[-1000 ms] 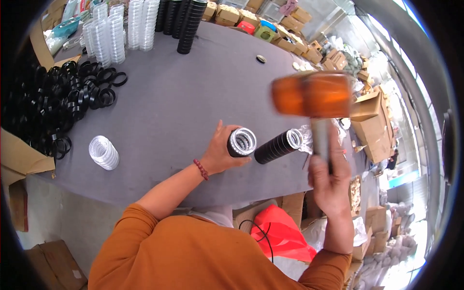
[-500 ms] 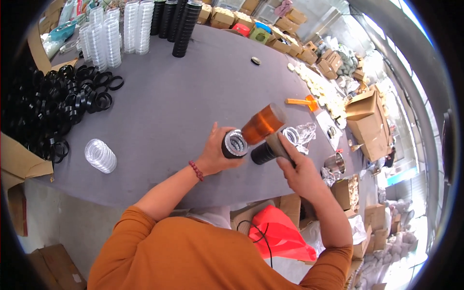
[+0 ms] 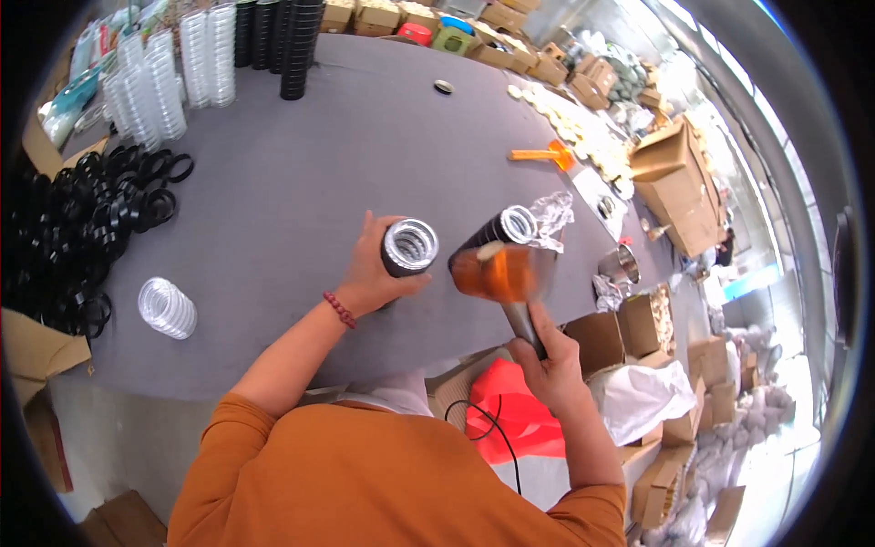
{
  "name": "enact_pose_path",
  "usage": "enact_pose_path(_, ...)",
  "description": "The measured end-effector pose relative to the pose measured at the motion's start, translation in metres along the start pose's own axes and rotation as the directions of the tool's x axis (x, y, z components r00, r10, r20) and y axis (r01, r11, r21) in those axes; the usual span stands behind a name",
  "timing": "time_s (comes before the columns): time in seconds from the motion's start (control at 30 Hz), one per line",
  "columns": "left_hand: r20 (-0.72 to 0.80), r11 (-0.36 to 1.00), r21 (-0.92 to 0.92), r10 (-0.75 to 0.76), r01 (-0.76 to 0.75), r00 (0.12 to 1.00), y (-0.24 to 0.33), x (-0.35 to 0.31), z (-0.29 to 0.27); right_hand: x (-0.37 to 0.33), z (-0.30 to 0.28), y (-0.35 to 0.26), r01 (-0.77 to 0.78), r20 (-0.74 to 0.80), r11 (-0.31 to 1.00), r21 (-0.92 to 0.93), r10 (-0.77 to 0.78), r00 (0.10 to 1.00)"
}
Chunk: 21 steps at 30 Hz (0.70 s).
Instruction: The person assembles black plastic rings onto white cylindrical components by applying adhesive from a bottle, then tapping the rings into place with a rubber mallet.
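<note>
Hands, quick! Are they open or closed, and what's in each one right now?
Left hand: closed around a black cylinder.
Right hand: closed, holding an orange mallet.

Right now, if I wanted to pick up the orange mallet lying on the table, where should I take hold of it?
Probably take the mallet by its slim handle, from above on the person's left. The handle points that way over the grey tabletop, while the bulkier head lies close to the scattered pale pieces.
</note>
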<state>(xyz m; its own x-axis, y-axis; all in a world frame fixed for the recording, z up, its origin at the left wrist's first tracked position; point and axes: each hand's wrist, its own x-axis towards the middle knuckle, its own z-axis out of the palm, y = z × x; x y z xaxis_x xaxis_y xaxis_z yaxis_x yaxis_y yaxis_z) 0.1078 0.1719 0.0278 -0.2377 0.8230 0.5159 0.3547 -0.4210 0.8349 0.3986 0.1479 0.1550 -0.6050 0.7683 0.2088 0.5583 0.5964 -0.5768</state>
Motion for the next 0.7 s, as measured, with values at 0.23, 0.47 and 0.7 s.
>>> enact_pose_path(0.23, 0.003, 0.993, -0.090, -0.080, 0.080, 0.997, 0.015, -0.003, -0.002, -0.039, 0.037, 0.126, 0.165, 0.146, 0.797, -0.581, -0.097, 0.984)
enact_pose_path(0.47, 0.057, 0.978, 0.032, -0.206, 0.205, 0.977, -0.015, -0.039, -0.009, 0.013, 0.063, 0.112, 0.244, -0.065, 0.891, -0.384, -0.290, 0.955)
enact_pose_path(0.7, 0.067, 0.977, 0.095, -0.197, 0.191, 0.978, -0.020, -0.046, -0.006, 0.099, 0.098, -0.006, 0.258, -0.140, 0.948, 0.185, -0.235, 0.962)
